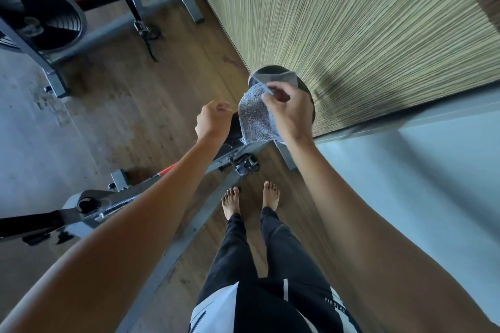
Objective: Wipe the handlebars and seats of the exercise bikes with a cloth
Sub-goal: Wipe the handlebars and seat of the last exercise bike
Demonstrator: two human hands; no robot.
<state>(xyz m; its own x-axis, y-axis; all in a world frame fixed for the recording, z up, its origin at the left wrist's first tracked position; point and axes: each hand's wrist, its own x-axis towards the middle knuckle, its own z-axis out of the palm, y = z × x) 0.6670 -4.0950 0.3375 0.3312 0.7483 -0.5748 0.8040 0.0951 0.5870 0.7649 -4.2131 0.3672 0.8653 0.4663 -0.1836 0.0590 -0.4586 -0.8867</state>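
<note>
A grey cloth (255, 113) lies draped over the black seat (273, 70) of the near exercise bike, close to the striped wall. My right hand (284, 111) pinches the cloth's upper edge between thumb and fingers, lifting it above the seat. My left hand (212, 120) hovers just left of the seat with its fingers loosely curled and holds nothing. The near bike's grey frame (173, 246) runs down to the floor beside my bare feet. The seat is mostly hidden by the cloth and my right hand.
A second exercise bike (54, 16) with a black flywheel stands at the upper left on the wooden floor. A striped wall (365, 21) rises on the right, close to the seat. A pedal (246, 166) sticks out just ahead of my feet.
</note>
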